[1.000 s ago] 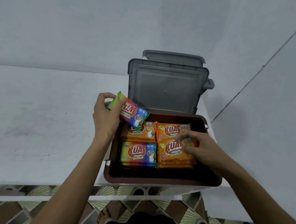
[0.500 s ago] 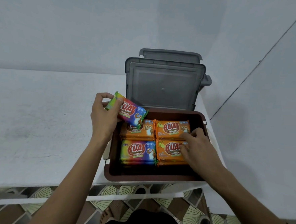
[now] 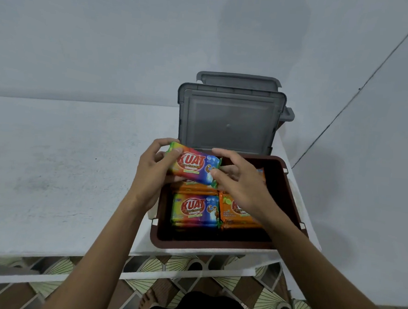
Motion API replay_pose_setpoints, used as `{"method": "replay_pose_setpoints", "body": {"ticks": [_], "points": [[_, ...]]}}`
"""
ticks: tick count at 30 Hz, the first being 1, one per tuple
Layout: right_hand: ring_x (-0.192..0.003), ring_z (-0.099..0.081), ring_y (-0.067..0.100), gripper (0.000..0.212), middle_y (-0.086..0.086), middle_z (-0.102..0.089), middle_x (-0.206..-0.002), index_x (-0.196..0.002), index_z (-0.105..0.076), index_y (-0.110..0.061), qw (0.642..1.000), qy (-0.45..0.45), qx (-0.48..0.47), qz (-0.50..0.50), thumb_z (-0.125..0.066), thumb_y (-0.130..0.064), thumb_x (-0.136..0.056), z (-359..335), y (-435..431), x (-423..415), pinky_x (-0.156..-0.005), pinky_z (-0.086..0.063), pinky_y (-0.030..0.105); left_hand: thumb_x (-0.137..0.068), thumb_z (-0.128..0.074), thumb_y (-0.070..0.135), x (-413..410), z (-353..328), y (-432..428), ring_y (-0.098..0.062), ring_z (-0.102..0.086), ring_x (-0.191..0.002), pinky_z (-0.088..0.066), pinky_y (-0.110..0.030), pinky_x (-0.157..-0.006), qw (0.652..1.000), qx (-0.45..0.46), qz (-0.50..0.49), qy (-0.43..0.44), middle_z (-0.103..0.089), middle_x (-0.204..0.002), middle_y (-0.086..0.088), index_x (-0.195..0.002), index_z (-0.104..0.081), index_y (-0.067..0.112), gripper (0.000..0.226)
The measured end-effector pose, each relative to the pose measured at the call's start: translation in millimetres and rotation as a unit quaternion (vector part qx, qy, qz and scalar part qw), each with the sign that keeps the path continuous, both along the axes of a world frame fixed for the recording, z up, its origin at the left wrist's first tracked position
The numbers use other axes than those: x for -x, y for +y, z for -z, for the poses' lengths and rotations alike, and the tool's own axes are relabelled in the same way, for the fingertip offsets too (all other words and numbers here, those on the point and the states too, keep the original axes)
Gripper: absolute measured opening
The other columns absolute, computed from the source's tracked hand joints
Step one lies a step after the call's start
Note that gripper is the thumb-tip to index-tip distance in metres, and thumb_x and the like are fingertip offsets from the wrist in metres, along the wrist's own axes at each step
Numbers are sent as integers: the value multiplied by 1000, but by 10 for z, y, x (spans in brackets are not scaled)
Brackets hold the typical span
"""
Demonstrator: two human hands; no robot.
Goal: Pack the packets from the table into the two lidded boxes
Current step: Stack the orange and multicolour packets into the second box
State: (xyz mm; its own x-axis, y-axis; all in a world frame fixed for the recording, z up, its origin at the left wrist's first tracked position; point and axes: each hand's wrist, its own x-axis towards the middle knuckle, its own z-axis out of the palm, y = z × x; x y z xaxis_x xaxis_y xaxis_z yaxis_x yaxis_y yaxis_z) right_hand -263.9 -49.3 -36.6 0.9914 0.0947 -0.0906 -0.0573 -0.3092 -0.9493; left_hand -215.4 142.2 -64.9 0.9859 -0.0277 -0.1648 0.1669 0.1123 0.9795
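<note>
I am holding one rainbow KUAT packet, left grip and right grip each pinching an end, above the orange packets in the brown box.

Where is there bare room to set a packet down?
The white tabletop left of the brown plastic box is bare. Inside, only a dark strip along the near wall. Crowded: its far half, where left hand and right hand hold a rainbow packet over orange packets.
</note>
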Motion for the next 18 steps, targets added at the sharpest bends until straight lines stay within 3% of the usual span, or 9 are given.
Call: {"method": "replay_pose_setpoints", "body": {"ticks": [3,7,12,18], "points": [[-105,-68,17,38,0,-63,-118,-129,-55,-28,988,75,-136,25,-62,-17,-94,33,132,-1,-79,-61,36,-93,-60,26,44,-8,34,-22,-71,-96,-60,-32,-66,999,18,23,13,-66,-109,-7,-115,-57,22,22],[-108,-66,21,33,2,-63,-120,-124,-61,-25,973,117,-192,59,-63,-16,-92,59,142,16,-84,-60,42,-94,-58,34,70,-33,157,-18,-68,-95,-55,-21,-60,988,-138,55,-42,-66,-106,2,-111,-57,23,20],[-107,-66,18,34,-1,-63,-120,-124,-62,-27,985,103,-135,41,-62,-14,-92,78,34,142,-77,-61,33,-95,-57,36,67,-12,278,-8,-63,-85,-44,-17,-63,935,-327,22,-136,-67,-94,7,-101,-63,27,13],[-105,-66,16,38,5,-61,-128,-130,-58,-22,993,108,-37,10,-62,-12,-93,161,62,239,-76,-61,30,-93,-61,26,42,130,315,-2,-58,-80,-43,-16,-66,902,-393,15,-178,-64,-102,4,-100,-64,27,8]]}}
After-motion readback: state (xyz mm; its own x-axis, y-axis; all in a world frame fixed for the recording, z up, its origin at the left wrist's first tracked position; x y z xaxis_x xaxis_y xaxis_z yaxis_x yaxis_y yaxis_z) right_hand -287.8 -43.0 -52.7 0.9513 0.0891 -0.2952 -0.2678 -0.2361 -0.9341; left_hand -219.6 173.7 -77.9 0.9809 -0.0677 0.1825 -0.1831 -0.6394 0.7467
